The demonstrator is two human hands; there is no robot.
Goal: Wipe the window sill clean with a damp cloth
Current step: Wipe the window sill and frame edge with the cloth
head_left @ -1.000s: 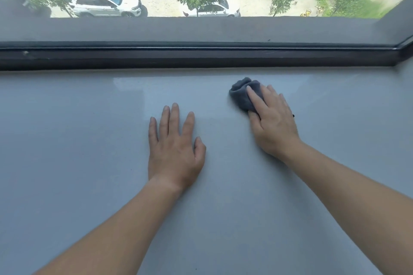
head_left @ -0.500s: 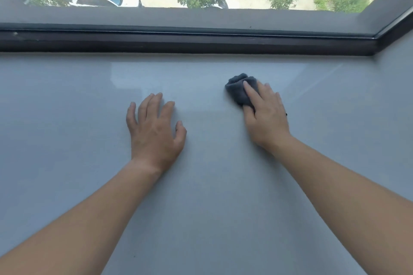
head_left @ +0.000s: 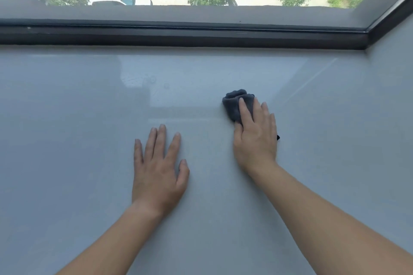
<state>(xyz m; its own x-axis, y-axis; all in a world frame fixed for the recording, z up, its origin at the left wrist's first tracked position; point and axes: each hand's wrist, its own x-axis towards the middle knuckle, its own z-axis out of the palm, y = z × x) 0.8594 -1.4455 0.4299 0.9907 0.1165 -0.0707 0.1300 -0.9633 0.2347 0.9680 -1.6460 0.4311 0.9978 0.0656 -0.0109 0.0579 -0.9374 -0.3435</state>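
Here, bunched cloth (head_left: 234, 105) points toward window frame (head_left: 178, 37).

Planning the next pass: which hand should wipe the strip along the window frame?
Right. The right hand already presses the cloth on the sill, nearer the window frame; the left hand lies flat, empty.

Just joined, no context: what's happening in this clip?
A person is wiping a pale window sill. The right hand presses a bunched dark grey cloth flat on the sill, short of the dark window frame. The left hand rests palm down beside it, holding nothing. A few droplets show farther back.
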